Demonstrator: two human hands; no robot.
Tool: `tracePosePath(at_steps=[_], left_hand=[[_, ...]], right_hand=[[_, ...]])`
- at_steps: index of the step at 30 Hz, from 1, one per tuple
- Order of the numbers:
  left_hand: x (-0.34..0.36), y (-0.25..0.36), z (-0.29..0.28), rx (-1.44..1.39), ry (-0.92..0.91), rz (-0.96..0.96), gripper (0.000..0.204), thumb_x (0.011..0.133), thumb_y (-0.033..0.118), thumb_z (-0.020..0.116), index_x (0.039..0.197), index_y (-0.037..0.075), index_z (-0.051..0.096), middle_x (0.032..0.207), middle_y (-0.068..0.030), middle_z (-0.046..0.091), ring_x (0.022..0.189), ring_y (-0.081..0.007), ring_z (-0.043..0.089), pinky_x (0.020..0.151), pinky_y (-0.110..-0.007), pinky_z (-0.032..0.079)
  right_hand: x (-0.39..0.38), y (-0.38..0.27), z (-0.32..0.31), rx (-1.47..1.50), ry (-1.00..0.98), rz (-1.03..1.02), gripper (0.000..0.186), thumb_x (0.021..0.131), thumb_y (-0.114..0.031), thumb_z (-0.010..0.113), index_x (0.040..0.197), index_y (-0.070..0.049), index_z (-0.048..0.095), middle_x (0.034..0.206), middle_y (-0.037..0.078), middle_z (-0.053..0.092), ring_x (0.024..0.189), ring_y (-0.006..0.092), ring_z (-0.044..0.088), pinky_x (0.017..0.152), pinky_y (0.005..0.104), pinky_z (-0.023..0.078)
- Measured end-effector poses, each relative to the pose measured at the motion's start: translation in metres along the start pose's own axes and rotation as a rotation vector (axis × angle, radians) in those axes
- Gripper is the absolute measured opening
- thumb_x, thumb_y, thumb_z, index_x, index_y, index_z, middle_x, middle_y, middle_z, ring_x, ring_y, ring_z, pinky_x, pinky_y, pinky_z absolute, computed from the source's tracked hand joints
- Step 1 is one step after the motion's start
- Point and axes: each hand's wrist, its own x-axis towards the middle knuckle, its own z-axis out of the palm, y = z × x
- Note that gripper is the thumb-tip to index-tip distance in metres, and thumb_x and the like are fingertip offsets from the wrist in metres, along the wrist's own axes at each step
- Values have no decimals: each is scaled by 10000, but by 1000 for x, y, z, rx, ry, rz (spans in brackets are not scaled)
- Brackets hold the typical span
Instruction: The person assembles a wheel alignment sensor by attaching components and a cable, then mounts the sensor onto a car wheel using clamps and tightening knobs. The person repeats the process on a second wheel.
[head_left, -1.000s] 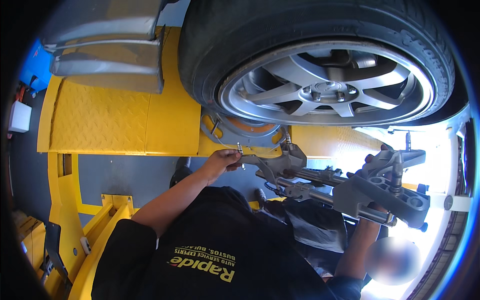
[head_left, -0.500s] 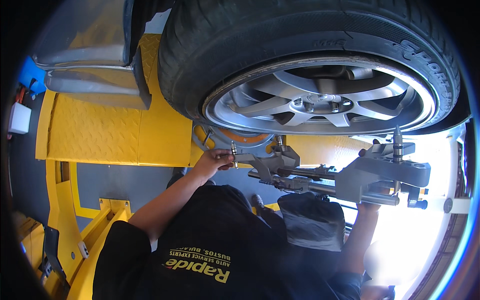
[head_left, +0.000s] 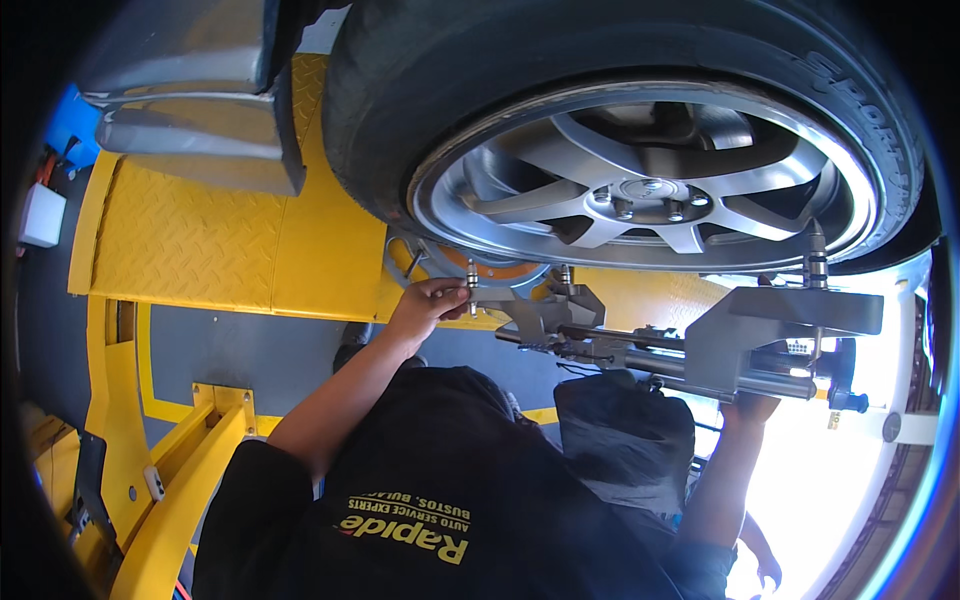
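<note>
Both hands have lifted the grey wheel clamp [head_left: 700,340] closer to the rim [head_left: 650,180], left hand [head_left: 425,305] grip pinching its arm, right hand [head_left: 750,408] grip hidden.

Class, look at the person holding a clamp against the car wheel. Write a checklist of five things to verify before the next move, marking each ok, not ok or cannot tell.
1. Left hand grips the left end of the wheel clamp: ok.
2. Right hand holds the clamp's right bracket from below: ok.
3. Clamp pins seated on the alloy rim: cannot tell.
4. Clamp lined up with the hub: not ok, it appears lower.
5. Tyre resting firmly on the yellow ramp: cannot tell, contact is hidden.
</note>
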Motion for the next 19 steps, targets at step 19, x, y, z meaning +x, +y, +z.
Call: tracePosePath(at_steps=[19], left_hand=[[10, 11, 14, -37, 84, 79, 395, 959, 236, 783, 1220, -51, 707, 909, -48, 725, 808, -110, 686, 780, -247, 553]], right_hand=[[-6, -6, 46, -241, 29, -203, 542, 1094, -378, 436, 1480, 1, 478, 1320, 174, 631, 1179, 254, 664, 961, 379, 597]])
